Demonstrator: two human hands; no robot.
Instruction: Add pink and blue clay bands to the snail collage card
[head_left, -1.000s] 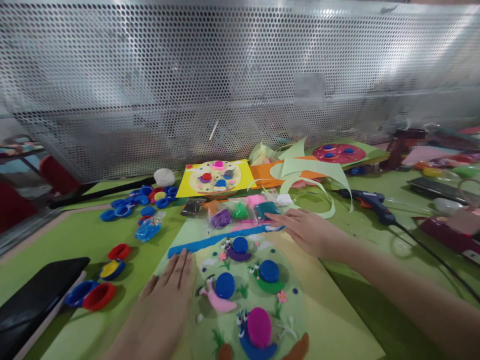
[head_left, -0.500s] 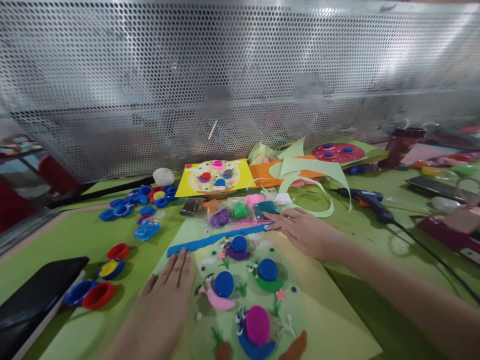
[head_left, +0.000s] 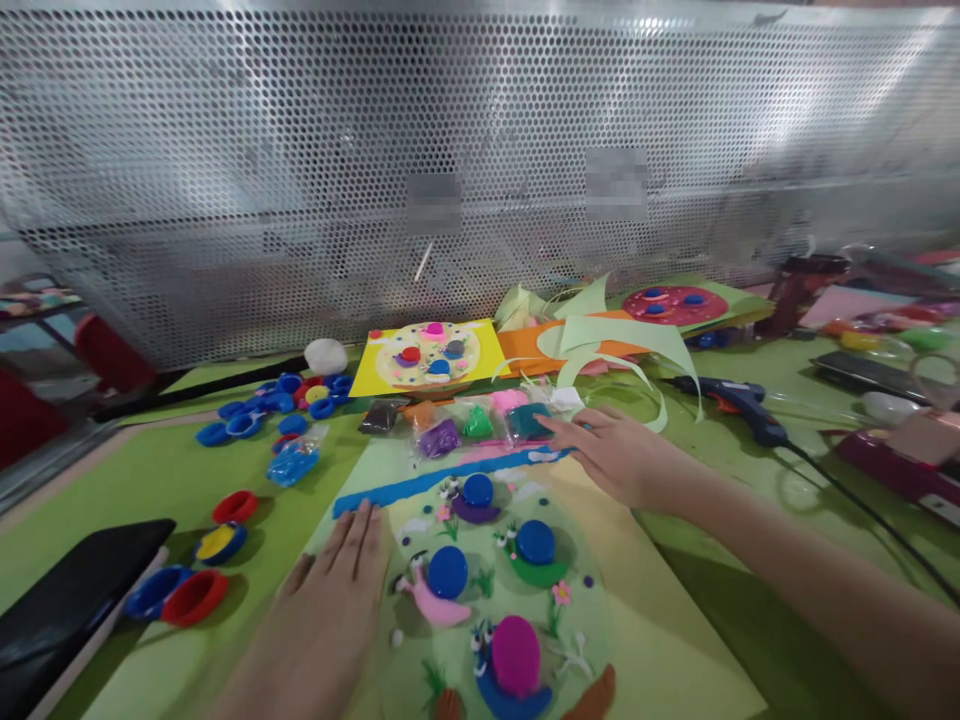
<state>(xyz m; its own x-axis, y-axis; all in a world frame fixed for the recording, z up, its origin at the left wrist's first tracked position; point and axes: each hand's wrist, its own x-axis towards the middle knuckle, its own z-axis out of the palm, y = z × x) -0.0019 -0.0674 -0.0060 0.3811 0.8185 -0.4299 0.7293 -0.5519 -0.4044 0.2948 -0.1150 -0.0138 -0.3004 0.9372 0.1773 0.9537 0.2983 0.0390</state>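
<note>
A blue clay strip [head_left: 435, 480] runs along the top edge of a pale sheet [head_left: 667, 620] in front of me. My left hand [head_left: 326, 590] lies flat on the sheet's left side, fingertips touching the strip's left end. At the strip's right end is my right hand [head_left: 626, 455], fingers stretched out and pressing there. Below the strip, the sheet bears clay snails with bottle-cap shells: a blue-capped pink snail [head_left: 439, 607], a green snail [head_left: 541, 570], a purple snail [head_left: 474, 512] and a magenta-capped blue snail [head_left: 517, 700].
Behind the strip lie clay packets, including a purple one [head_left: 439, 438]. Bottle caps [head_left: 196, 598] and a black phone-like object [head_left: 67, 610] are at left. To the right rests a glue gun [head_left: 757, 415] with its cord. A perforated metal panel [head_left: 300, 160] stands behind.
My right hand has slid a little to the right, and the blue strip's right end reaches farther that way. My left hand has stayed in place.
</note>
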